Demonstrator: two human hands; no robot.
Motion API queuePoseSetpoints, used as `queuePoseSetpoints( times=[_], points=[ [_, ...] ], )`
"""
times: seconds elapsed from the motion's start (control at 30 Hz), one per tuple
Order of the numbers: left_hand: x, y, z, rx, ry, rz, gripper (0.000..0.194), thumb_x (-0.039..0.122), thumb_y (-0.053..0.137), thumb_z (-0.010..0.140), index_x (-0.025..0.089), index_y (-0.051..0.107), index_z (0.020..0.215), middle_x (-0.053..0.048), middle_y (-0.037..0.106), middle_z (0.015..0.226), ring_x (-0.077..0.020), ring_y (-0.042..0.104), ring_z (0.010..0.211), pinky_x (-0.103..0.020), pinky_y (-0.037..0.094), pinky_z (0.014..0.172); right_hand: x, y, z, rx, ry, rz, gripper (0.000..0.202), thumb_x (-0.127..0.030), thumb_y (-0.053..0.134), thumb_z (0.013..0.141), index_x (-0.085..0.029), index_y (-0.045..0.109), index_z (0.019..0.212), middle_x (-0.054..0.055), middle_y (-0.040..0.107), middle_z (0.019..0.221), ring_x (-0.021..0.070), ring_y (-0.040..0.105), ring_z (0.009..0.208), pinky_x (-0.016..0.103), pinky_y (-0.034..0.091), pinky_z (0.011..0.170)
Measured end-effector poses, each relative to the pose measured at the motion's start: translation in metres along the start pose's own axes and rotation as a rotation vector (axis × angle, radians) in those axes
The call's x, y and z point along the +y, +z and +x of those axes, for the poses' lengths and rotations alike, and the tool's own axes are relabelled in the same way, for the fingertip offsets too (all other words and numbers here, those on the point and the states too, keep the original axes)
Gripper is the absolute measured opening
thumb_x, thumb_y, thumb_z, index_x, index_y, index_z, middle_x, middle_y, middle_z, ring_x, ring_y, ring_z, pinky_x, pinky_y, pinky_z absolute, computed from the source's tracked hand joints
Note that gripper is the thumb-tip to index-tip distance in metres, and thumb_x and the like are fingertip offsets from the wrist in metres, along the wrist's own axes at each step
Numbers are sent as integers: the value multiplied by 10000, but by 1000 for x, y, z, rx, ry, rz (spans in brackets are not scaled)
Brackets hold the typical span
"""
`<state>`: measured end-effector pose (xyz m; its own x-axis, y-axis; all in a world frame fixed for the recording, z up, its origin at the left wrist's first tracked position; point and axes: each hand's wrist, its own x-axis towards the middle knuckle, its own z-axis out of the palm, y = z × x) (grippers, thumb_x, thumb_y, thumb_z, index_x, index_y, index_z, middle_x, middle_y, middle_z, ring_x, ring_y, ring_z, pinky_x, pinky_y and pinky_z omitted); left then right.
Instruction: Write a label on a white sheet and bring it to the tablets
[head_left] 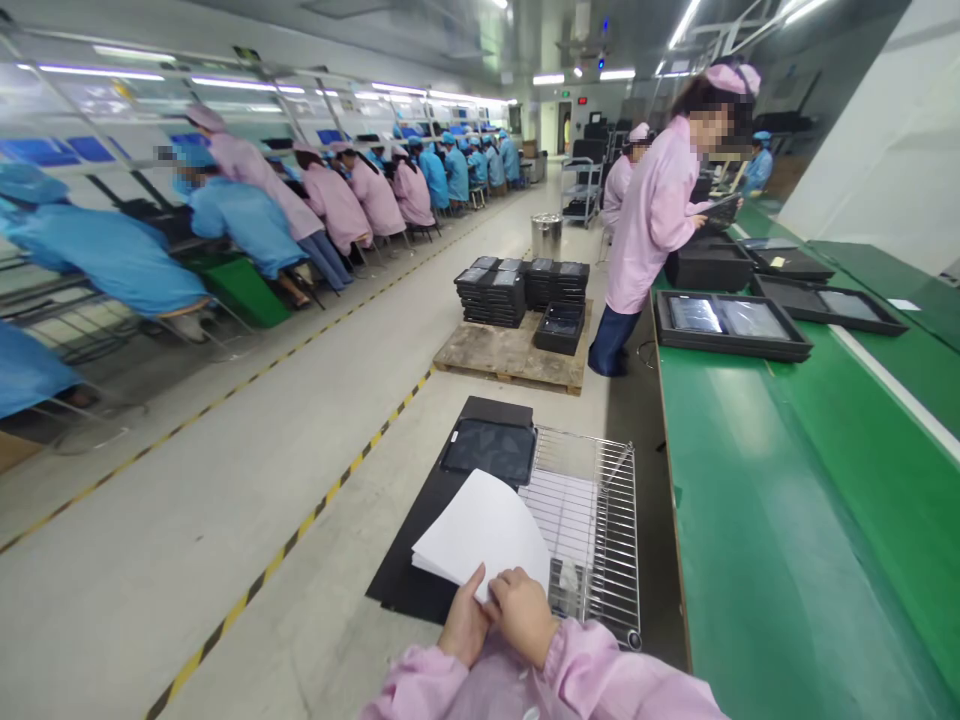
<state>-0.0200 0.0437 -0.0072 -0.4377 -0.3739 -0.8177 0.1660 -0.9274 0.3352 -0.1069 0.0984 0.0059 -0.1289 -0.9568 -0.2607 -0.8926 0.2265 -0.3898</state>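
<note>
Both your hands pinch one corner of a thin stack of white sheets.

Your left hand (463, 622) and right hand (523, 612) sit side by side, closed on the near corner of the white sheets (484, 530), which fan away over the wire rack (600, 540). Beyond them lies a black tray (489, 450) on a black board (420, 540); the green worktop (787, 500) runs along your right. The stack could splay or slide loose (only that one corner is gripped).
</note>
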Motion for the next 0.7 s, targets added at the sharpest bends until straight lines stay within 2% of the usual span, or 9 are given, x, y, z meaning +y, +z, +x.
queuePoseSetpoints(
  times=[0.1,0.23,0.4,0.5,0.57,0.7],
  points=[
    [-5,1,1,-30,-9,-28,321,415,531,842,104,587,787,-111,693,709,-241,681,693,-274,467,504,3,0,-1,-12,-3,-27,124,-203,564,844,-144,634,928,79,655,940,242,592,905,308,462,726],
    [-9,5,0,-74,-25,-77,430,484,516,829,75,607,927,-141,705,790,-277,683,772,-353,512,681,4,-3,-6,-37,-31,-58,147,-136,505,860,-130,608,965,95,654,949,245,605,880,312,462,695],
    [-12,8,-2,-121,-30,-123,543,545,453,839,62,598,1039,-181,699,906,-302,671,864,-418,475,841,6,-4,-13,-46,-50,-63,182,-90,466,863,-144,580,995,103,647,995,237,613,882,292,440,655],
    [-13,7,0,-124,-5,-133,523,527,456,844,62,606,1033,-183,696,918,-298,667,874,-412,481,831,10,-8,-11,-35,-24,-20,126,-158,479,882,-167,603,905,76,670,926,223,627,851,274,418,647],
    [-14,8,1,-102,29,-129,446,466,496,843,70,617,1010,-168,698,905,-285,667,866,-390,495,795,13,-15,-3,-15,17,24,185,-225,441,916,-181,610,853,56,684,851,203,640,796,262,407,635],
    [-18,15,3,-20,126,-118,291,349,559,823,112,643,970,-128,696,894,-261,658,848,-333,508,684,6,-37,25,55,72,99,262,-296,360,952,-181,594,925,51,680,889,181,640,818,256,413,669]
  ],
)
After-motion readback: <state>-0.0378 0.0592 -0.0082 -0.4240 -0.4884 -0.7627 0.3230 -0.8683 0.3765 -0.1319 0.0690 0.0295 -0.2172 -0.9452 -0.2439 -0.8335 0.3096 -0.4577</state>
